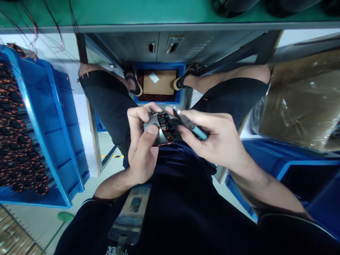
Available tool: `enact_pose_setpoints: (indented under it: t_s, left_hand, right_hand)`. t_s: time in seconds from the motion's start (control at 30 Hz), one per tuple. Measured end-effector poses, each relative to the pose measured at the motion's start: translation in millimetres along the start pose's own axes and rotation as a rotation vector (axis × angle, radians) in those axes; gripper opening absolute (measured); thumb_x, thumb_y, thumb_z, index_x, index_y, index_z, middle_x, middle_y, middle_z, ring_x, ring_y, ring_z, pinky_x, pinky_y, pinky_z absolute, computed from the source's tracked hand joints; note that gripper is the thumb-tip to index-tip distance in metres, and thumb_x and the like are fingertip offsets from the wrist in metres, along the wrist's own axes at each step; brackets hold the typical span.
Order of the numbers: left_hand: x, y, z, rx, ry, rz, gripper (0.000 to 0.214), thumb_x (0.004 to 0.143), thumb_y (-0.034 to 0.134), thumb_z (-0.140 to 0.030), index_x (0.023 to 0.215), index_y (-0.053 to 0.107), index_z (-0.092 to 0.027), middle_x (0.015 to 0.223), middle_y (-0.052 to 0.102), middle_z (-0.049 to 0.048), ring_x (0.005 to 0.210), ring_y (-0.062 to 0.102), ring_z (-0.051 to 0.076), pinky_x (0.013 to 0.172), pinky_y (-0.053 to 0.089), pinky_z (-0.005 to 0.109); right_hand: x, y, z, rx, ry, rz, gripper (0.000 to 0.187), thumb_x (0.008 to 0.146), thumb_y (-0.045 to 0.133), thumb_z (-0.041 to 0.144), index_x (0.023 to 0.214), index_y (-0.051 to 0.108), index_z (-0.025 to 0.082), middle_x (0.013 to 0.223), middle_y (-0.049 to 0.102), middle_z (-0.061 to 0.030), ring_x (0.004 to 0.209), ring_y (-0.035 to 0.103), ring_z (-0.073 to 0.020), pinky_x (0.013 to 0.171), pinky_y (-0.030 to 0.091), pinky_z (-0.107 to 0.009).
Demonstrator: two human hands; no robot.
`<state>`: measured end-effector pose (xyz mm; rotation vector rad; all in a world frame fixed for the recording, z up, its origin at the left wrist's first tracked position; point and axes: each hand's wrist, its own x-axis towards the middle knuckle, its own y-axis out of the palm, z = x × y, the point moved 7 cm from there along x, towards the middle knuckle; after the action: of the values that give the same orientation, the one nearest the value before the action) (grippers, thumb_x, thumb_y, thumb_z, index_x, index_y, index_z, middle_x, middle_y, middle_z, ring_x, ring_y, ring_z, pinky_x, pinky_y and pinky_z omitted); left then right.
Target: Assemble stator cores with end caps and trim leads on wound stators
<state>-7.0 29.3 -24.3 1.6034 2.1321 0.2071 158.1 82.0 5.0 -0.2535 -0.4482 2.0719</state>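
Over my lap, my left hand [142,143] is closed around a motor stator [155,124], a grey metal ring with black insulation and orange copper windings. Its thumb presses on the metal side, and the wound end faces right. Closed in a pinch, my right hand [216,136] grips a slim hand tool with a teal handle [199,132] and a dark, shiny metal part. The tool lies slanted beside the wound end of the stator. My fingers hide part of it, so I cannot tell its exact kind or whether it touches the windings.
A blue crate [42,124] at left holds several wound stators [16,141]. The green worktop [132,12] runs across the top, with loose wires hanging at left. Between my feet sits a blue bin [159,66]. A plastic-wrapped brown package [300,102] and another blue crate [284,166] stand at right.
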Motion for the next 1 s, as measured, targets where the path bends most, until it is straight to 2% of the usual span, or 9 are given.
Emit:
enact_pose_setpoints:
  t_s: [0.13,0.23,0.33,0.47,0.53,0.63,0.73,0.83,1.0]
  left_hand:
    - [2.8,-10.5,-7.5,0.226,0.170,-0.019,0.024,0.109,0.072,-0.044,0.112,0.052,-0.030,0.125,0.061,0.0050,0.118,0.060,0.026,0.109,0.057,0.050]
    - [-0.7,-9.5,-22.2,0.388,0.438,-0.019,0.027,0.107,0.075,-0.049,0.115,0.054,-0.032,0.126,0.061,0.0042,0.117,0.061,0.028,0.103,0.057,0.058]
    - [-3.9,-11.2,-32.8,0.394,0.575,-0.018,0.045,0.099,0.087,-0.061,0.123,0.055,-0.039,0.135,0.060,-0.0007,0.115,0.064,0.025,0.093,0.063,0.057]
    - [-13.2,-24.9,-45.9,0.381,0.618,-0.004,0.091,0.073,0.111,-0.063,0.148,0.065,-0.040,0.139,0.071,0.0052,0.113,0.075,0.027,0.085,0.073,0.049]
    - [-21.7,-34.2,-49.1,0.382,0.586,0.011,0.103,0.073,0.113,-0.057,0.162,0.065,-0.036,0.134,0.080,0.0090,0.111,0.082,0.030,0.084,0.076,0.047]
    - [-36.0,-47.3,-50.6,0.407,0.523,-0.019,0.098,0.079,0.112,-0.049,0.165,0.067,-0.035,0.131,0.088,0.0083,0.111,0.088,0.030,0.089,0.078,0.044]
    - [-50.7,-57.7,-57.9,0.445,0.626,-0.074,0.081,0.077,0.113,-0.047,0.147,0.079,-0.026,0.123,0.091,0.0087,0.105,0.090,0.028,0.091,0.077,0.039]
    - [-68.0,-86.0,-67.6,0.476,0.735,-0.167,0.073,0.076,0.113,-0.052,0.133,0.082,-0.018,0.111,0.091,0.0106,0.091,0.088,0.024,0.081,0.073,0.032]
    - [-142.0,-180.6,-111.0,0.775,0.617,-0.546,0.066,0.080,0.109,-0.050,0.133,0.082,-0.022,0.110,0.086,0.0071,0.085,0.078,0.019,0.072,0.062,0.029]
  right_hand:
    - [4.2,12.4,-2.2,0.258,0.063,0.109,0.033,0.109,0.085,0.032,0.138,0.080,0.017,0.079,0.064,0.0071,0.062,0.057,-0.0092,0.064,0.054,-0.024]
    - [5.7,23.0,8.6,0.349,-0.068,0.079,0.024,0.104,0.095,0.033,0.105,0.076,0.019,0.078,0.060,0.0069,0.067,0.057,-0.0097,0.067,0.052,-0.024]
    - [6.1,30.1,16.5,0.341,-0.227,0.028,0.035,0.112,0.085,0.041,0.089,0.067,0.022,0.076,0.062,0.0032,0.067,0.058,-0.0125,0.064,0.050,-0.027]
    - [9.3,32.1,17.4,0.317,-0.305,0.034,0.039,0.117,0.073,0.054,0.091,0.072,0.025,0.081,0.070,-0.0019,0.068,0.066,-0.0170,0.063,0.054,-0.030]
    - [12.4,34.0,20.2,0.328,-0.340,0.082,0.036,0.119,0.070,0.051,0.093,0.075,0.027,0.077,0.066,-0.0003,0.066,0.063,-0.0169,0.061,0.053,-0.030]
    - [16.8,42.5,28.5,0.354,-0.392,0.177,0.032,0.118,0.071,0.048,0.094,0.077,0.027,0.073,0.064,0.0002,0.064,0.061,-0.0178,0.059,0.053,-0.031]
    - [20.1,60.5,38.2,0.317,-0.422,0.292,0.030,0.116,0.074,0.043,0.091,0.074,0.026,0.076,0.070,-0.0012,0.063,0.066,-0.0188,0.061,0.058,-0.032]
    - [24.0,84.2,47.7,0.282,-0.430,0.423,0.010,0.106,0.085,0.024,0.104,0.077,0.028,0.080,0.073,-0.0004,0.064,0.071,-0.0198,0.062,0.065,-0.032]
    - [29.9,110.4,52.0,0.188,-0.404,0.547,0.043,0.102,0.081,0.013,0.140,0.081,0.033,0.081,0.073,0.0025,0.067,0.076,-0.0200,0.066,0.068,-0.031]
